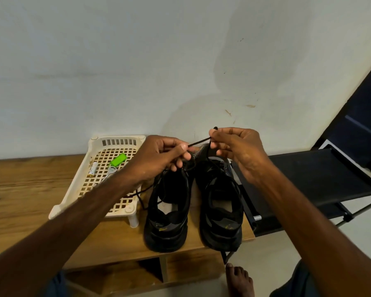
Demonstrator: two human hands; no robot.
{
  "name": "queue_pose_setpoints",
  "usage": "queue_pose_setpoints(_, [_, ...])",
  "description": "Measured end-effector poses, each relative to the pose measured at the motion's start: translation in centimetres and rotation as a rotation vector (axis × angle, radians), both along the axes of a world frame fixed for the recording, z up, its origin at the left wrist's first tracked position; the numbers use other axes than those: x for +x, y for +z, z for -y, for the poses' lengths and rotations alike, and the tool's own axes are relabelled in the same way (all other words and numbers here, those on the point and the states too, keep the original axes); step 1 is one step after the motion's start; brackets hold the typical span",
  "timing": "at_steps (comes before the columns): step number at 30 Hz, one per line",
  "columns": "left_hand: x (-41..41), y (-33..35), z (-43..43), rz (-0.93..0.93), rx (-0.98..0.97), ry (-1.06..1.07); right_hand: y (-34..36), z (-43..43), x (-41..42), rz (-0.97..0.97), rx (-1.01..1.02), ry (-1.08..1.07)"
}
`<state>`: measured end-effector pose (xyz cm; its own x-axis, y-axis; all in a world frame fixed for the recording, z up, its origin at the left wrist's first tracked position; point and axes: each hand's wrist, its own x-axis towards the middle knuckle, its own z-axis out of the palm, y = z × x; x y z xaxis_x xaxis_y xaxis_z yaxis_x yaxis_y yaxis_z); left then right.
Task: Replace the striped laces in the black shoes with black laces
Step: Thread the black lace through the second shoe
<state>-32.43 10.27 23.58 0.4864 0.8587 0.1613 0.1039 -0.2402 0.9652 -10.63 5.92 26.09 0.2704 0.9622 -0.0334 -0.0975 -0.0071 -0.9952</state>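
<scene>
Two black shoes stand side by side on the wooden table, heels toward me: the left shoe [167, 213] and the right shoe [222, 211]. Above their toes my left hand [159, 159] and my right hand [238, 148] pinch a black lace [198, 142] stretched taut between them. A piece of striped lace [196, 154] shows just below it, between the hands. More black lace [140, 195] trails down beside the left shoe. The shoes' fronts are hidden behind my hands.
A cream plastic basket tray [118, 142] sits left of the shoes, holding a green object [118, 160], a battery [93, 168] and a metal piece. A black folding stand [313, 179] is at the right. The table edge [223, 243] lies near; a bare foot [239, 279] below.
</scene>
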Motion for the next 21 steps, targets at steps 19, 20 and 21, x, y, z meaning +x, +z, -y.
queue_pose_setpoints(19, [-3.5, -0.7, -1.7, -0.261, 0.199, 0.124, -1.7, -0.3, -2.1, 1.007, 0.074, 0.041])
queue_pose_setpoints(20, [-3.3, -0.7, -1.7, -0.255, 0.206, 0.127, -1.5, -0.3, -2.5, 0.948, 0.130, 0.137])
queue_pose_setpoints(21, [-3.2, -0.6, -1.6, -0.256, 0.214, 0.124, -1.6, -0.3, -2.9, 0.900, 0.167, 0.231])
